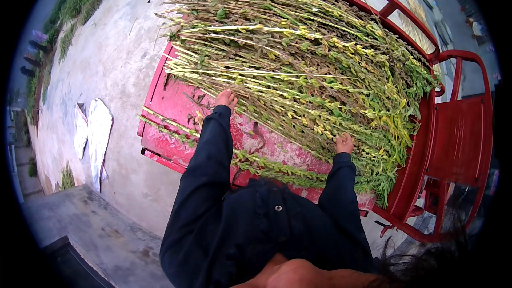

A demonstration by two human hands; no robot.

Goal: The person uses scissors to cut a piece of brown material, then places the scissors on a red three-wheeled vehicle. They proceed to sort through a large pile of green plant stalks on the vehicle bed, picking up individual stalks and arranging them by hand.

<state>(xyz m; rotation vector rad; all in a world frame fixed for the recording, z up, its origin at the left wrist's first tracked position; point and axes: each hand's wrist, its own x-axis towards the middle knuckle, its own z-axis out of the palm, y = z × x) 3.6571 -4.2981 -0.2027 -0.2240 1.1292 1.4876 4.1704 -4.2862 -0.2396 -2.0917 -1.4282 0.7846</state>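
Stalk pile [298, 58] lies on the red cart bed [176, 95], just beyond both hands; long axis left to right, leafy tops rightward. Left hand [226, 99] at near edge toward bare ends, right hand [344, 143] nearer tops; fingers appear curled, grip cannot be told.

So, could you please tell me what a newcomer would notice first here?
Probably the big heap of cut, podded stalks, likely sesame, covering most of the red cargo bed. Next, the left hand at the heap's near edge and the right hand farther right.
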